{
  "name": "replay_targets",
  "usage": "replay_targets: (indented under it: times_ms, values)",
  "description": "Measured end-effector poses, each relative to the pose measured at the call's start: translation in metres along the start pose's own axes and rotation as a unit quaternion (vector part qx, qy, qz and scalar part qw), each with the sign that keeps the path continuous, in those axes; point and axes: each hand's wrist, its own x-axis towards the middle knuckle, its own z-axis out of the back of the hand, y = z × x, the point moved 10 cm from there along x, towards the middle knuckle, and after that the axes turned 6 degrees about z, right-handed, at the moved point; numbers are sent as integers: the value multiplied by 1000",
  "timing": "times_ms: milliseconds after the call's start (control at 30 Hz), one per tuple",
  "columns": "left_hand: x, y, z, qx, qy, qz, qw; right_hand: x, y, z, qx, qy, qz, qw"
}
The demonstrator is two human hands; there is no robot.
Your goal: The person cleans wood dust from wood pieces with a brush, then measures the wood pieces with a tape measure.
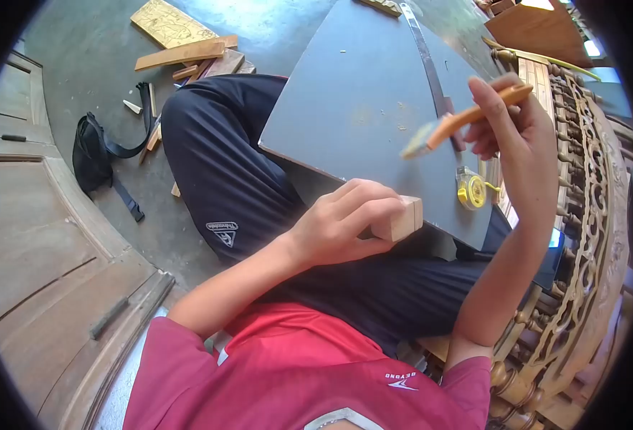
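Note:
My left hand [341, 223] is closed around a small pale wooden block [406, 218] at the near edge of the grey board [331, 100]. The fingers cover most of the block; its right end shows. Raised over the right part of the board, my right hand [521, 132] grips a paintbrush [460, 123] by its orange handle. The brush's pale bristles point left and down, apart from the block, and look slightly blurred. Below that hand, a yellow tape measure [470, 190] lies on the board. A long metal ruler or blade [425, 61] lies farther back.
Wood pieces [187, 51], one carved, are piled on the floor at the back left. A black strapped bag [93, 154] lies before a wooden door panel [37, 215]. Carved wooden furniture [578, 179] stands close on the right. Small shavings [401, 127] dot the board.

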Motion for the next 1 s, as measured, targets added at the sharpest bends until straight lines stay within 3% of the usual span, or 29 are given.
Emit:
replay_targets:
  times_ms: [67,200,300,533,667,800,900,1000]
  values:
    - [3,-1,-2,-1,-11,3,1000,-3,-8,10,-100,20,-44,994]
    - [3,2,4,13,-9,2,1000,2,-32,-11,-147,-2,-48,988]
    - [4,3,2,18,-2,8,1000,12,-29,-33,-189,-15,26,982]
    - [12,7,1,44,7,26,999,7,7,-24,-60,-42,54,996]
    - [12,16,4,58,-4,49,997,6,-4,2,-140,-72,28,987]
    - [10,24,3,62,-6,86,994,19,-16,-10,-281,-64,73,955]
    - [11,27,1,64,-6,97,993,21,-6,-40,-277,-67,151,946]
    - [12,26,2,73,-5,107,992,23,6,-47,-196,-61,159,966]
